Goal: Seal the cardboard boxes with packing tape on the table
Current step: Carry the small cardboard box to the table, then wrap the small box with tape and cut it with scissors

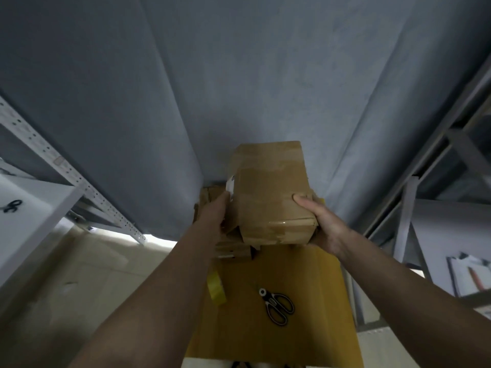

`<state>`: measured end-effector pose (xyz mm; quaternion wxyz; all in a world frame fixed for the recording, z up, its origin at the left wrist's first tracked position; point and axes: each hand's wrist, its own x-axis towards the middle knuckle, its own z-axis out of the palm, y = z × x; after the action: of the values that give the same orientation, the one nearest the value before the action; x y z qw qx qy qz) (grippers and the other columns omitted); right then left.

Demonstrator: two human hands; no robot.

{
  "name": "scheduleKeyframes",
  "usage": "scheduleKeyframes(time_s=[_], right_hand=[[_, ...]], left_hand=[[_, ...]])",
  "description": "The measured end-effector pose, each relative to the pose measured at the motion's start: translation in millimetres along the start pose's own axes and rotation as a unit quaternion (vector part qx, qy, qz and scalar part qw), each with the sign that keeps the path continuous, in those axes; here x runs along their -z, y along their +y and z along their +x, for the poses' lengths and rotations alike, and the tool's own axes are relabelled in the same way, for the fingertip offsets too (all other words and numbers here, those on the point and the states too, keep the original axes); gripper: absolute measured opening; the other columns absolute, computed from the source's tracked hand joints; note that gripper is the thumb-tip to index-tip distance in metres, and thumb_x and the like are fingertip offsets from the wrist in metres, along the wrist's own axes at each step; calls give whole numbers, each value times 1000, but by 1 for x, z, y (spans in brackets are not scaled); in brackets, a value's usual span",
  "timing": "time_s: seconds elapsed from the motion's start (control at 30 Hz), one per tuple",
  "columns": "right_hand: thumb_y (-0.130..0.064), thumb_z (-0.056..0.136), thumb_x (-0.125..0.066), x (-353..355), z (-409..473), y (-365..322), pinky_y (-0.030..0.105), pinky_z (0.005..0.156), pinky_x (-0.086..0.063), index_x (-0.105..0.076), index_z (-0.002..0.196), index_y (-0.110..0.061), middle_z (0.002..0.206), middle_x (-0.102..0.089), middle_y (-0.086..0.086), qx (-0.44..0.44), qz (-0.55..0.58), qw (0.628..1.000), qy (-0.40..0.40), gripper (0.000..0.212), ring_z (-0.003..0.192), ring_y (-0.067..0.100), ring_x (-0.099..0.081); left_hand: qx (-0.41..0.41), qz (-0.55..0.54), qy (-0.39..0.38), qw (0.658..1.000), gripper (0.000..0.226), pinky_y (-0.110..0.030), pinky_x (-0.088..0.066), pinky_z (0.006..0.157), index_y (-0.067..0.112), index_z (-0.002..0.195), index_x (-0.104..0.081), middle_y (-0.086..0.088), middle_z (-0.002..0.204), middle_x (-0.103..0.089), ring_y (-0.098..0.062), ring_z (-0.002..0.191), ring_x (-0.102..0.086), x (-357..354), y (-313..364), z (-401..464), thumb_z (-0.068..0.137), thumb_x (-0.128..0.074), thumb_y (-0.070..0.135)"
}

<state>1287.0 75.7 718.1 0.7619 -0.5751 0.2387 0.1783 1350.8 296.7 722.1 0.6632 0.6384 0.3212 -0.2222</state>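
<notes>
A taped brown cardboard box is held by 2 hands above the yellow-topped table.

It is gripped on its left side by the left hand, fingers hidden; the right hand is curled beneath, thumb pressed on top. A yellow tape roll and black-handled scissors are seen on the table.

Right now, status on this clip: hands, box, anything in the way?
Left hand and right hand grip the taped cardboard box, held up off the table. Yellow tape roll and scissors lie untouched below. More boxes behind.
</notes>
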Motion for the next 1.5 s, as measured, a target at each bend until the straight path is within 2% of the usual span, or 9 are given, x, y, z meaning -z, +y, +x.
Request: scheduleKeyframes(time_s=[0.1,0.2,0.33,0.43,0.5,0.7,1.0,1.27,1.5], right_hand=[[-59,43,-85,1,4,-1,56,100,-43,-69,90,-51,110,-70,1,15,-20,1000,-15,51,110,29,-60],[-65,41,-84,9,18,3,56,104,-40,-44,137,-42,134,-56,-3,73,-61,995,7,107,124,27,-51],[-71,50,-79,15,27,11,52,115,-28,-6,148,-48,158,-21,-6,183,-168,967,55,125,143,21,-27],[-64,57,-80,14,37,18,52,115,-26,0,147,-51,159,-16,-11,257,-215,937,95,121,145,18,-19],[-61,59,-81,9,44,21,53,114,-29,0,146,-52,156,-19,-11,299,-252,913,117,119,143,17,-23],[-67,58,-72,-11,69,34,50,113,-29,3,147,-50,148,-22,-5,424,-351,804,225,117,136,16,-23],[-67,68,-66,-20,110,86,54,106,-28,-13,144,-21,143,-31,29,574,-490,562,338,103,133,40,-32],[-72,77,-54,-10,134,164,55,104,-21,-22,142,-26,144,-27,27,643,-508,423,387,86,131,44,-28],[-70,78,-54,6,101,227,61,103,-23,-22,144,-31,144,-15,12,669,-528,337,399,83,129,37,-22]], left_hand=[[-18,0,20,1000,75,-50,-48,101,14,139,-43,-12,136,-50,-33,119,-52,-2,-4,1,79,-59,54],[-39,-1,43,998,94,-49,-54,92,17,139,-47,-11,134,-54,-34,113,-57,-5,-10,13,59,-54,66],[-65,-52,-9,997,66,-33,-56,62,16,108,-69,-11,103,-68,-26,82,-65,-14,-20,29,71,-53,68],[-99,-95,-51,989,51,-53,-52,86,20,125,-62,-14,124,-63,-33,114,-61,-19,-28,45,89,-53,56],[-113,-120,-85,983,37,-49,-59,82,35,109,-70,-2,110,-71,-24,105,-67,-23,-32,53,93,-49,60],[-125,-169,-198,957,76,-55,-40,108,23,148,-41,-4,144,-51,-29,127,-51,-36,-42,91,89,-39,72],[-160,-251,-179,938,62,-52,-47,103,16,130,-56,-12,130,-62,-31,118,-60,-61,-76,153,93,-46,64],[-229,-304,-196,904,29,-49,-55,92,14,99,-65,-10,98,-68,-30,91,-63,-59,-143,171,104,-43,33],[-234,-371,-242,866,23,-49,-52,97,7,105,-64,-20,121,-66,-36,113,-62,-26,-230,120,102,-41,7]])
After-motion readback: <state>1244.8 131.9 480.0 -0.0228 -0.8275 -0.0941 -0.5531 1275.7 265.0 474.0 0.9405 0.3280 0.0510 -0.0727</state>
